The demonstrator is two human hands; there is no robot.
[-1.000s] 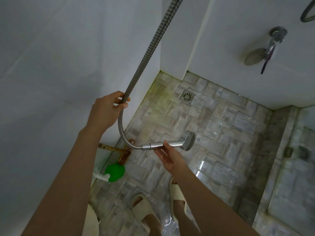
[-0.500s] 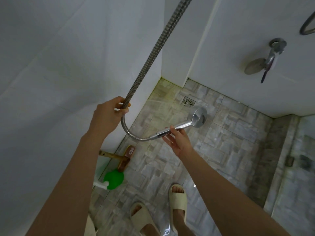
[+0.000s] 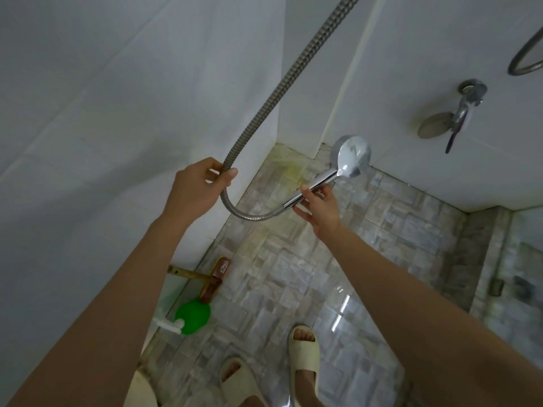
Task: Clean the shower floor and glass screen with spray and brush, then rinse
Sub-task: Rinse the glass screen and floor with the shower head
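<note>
Nearest, two slippered feet (image 3: 304,352) stand on open wet floor (image 3: 367,245); brush (image 3: 213,279) lies against the left wall. Left hand (image 3: 197,188) pinches the hose (image 3: 282,89). Right hand (image 3: 321,205) grips the shower head (image 3: 351,157) handle near the far corner.

The hose (image 3: 282,92) runs out of the top edge at 12 o'clock, so its upper end is unseen. At 2 o'clock a metal ring (image 3: 526,58) is cut by the right edge. The right hand (image 3: 320,207) covers part of the shower handle (image 3: 311,189). Both arms leave the bottom edge. The 2 slippers (image 3: 304,352) (at 6 o'clock) are cropped below. The green bottle (image 3: 192,317) at 7 o'clock shows no readable label.
</note>
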